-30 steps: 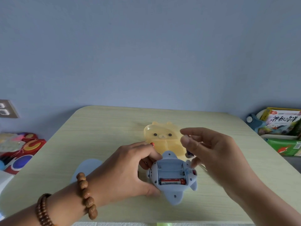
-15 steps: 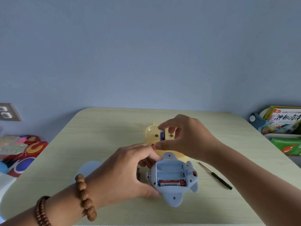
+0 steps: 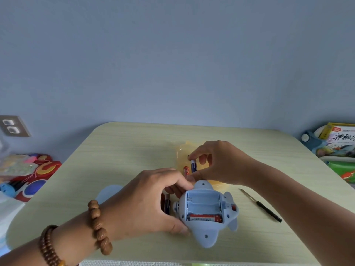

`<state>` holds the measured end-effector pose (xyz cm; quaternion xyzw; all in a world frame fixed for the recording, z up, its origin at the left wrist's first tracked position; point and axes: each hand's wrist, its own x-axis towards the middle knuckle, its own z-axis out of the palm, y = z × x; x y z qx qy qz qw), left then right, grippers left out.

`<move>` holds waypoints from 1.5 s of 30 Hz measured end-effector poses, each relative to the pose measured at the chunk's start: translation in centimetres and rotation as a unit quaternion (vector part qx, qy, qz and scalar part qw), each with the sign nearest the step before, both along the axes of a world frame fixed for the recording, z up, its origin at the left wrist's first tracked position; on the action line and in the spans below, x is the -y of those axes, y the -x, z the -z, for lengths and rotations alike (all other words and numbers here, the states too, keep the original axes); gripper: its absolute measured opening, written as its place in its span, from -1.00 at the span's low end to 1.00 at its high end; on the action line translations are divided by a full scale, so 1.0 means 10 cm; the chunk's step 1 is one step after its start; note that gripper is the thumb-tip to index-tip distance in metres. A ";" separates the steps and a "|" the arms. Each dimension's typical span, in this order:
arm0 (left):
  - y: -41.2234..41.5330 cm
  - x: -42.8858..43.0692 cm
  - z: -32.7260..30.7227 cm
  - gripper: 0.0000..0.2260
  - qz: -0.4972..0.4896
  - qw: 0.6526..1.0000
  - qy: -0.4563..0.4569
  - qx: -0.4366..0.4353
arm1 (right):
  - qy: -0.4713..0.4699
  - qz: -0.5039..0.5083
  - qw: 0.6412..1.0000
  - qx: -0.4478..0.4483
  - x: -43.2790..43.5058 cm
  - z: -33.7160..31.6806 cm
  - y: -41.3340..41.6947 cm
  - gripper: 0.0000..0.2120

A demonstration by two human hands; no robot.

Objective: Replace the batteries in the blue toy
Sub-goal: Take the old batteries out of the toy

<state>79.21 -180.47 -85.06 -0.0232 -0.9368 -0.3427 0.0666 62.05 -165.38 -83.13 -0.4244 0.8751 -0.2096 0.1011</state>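
The blue toy (image 3: 206, 233) lies belly-up on the table with its battery bay open. One red battery (image 3: 204, 217) sits in the nearest slot, and the two slots behind it are bare. My left hand (image 3: 146, 204) grips the toy's left side, thumb at its near edge. My right hand (image 3: 221, 164) pinches a dark blue battery (image 3: 193, 166) upright over the yellow bear-shaped box (image 3: 181, 156). A red battery (image 3: 185, 171) stands right beside it, at my left fingertips; I cannot tell what holds it.
Two loose batteries (image 3: 166, 205) lie on the table under my left hand. A thin black screwdriver (image 3: 262, 206) lies to the right of the toy. A pale blue piece (image 3: 107, 192) lies behind my left wrist. Toys and books sit beyond both table sides.
My right hand has carried the dark blue battery from above the toy back and left, over the yellow box, uncovering the screwdriver. My left hand and the toy have stayed put.
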 end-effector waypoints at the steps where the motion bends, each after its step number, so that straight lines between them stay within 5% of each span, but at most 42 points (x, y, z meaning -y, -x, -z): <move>1: -0.01 0.00 0.00 -0.43 0.001 1.000 0.001 0.000 | -0.004 -0.002 1.000 -0.001 0.00 0.00 0.00 -0.46; 11: -0.03 0.00 -0.03 -0.42 0.004 1.000 0.013 -0.002 | -0.007 -0.011 1.000 0.026 -0.03 -0.02 0.01 -0.43; 17: -0.03 0.01 -0.04 -0.48 -0.006 1.000 0.019 -0.011 | 0.159 0.053 0.986 0.018 -0.35 -0.12 -0.24 -0.39; 23: 0.01 0.00 -0.05 -0.47 0.005 1.000 0.020 -0.020 | 0.102 0.013 0.994 0.046 -0.88 0.04 -0.82 -0.20; 33: 0.01 -0.10 -0.22 -0.41 0.017 0.996 0.083 0.035 | 0.129 0.050 0.986 0.094 -0.90 0.15 -0.84 -0.24; 39: 0.11 -0.45 -0.33 -0.71 -0.029 0.992 0.120 -0.009 | 0.154 0.068 0.980 0.111 -0.89 0.19 -0.84 -0.32; 45: 0.20 -0.70 -0.28 -0.60 -0.084 0.990 0.111 0.008 | 0.180 0.069 0.974 0.116 -0.90 0.19 -0.86 -0.36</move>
